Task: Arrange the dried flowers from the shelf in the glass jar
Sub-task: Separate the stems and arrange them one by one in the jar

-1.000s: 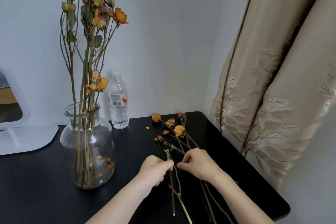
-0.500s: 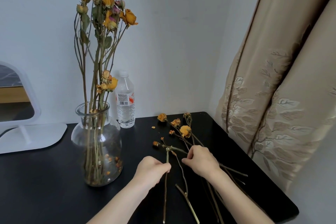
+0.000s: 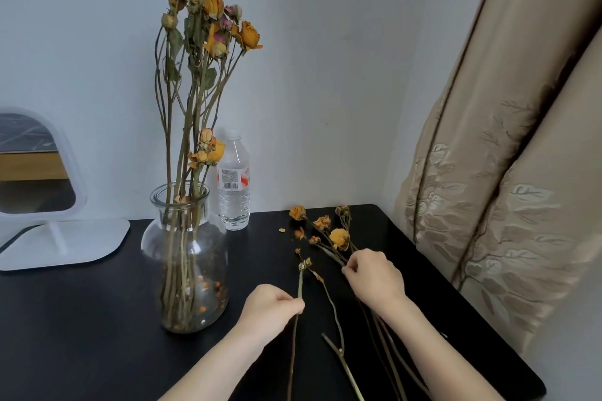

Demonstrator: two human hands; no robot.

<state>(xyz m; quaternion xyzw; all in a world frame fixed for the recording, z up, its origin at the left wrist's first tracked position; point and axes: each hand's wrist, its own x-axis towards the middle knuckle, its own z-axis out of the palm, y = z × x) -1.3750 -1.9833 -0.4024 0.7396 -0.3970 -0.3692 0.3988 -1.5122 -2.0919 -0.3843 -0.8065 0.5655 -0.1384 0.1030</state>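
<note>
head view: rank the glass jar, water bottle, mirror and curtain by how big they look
1. curtain, by far the largest, filling the right side.
2. mirror with its base, though the left edge cuts it off.
3. glass jar, not counting the flowers; it stands nearer than the mirror, so these two are unsure.
4. water bottle, smallest.

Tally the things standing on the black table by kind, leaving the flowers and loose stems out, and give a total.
Glass jar: 1
Plastic water bottle: 1
White mirror on its stand: 1
Total: 3
</note>
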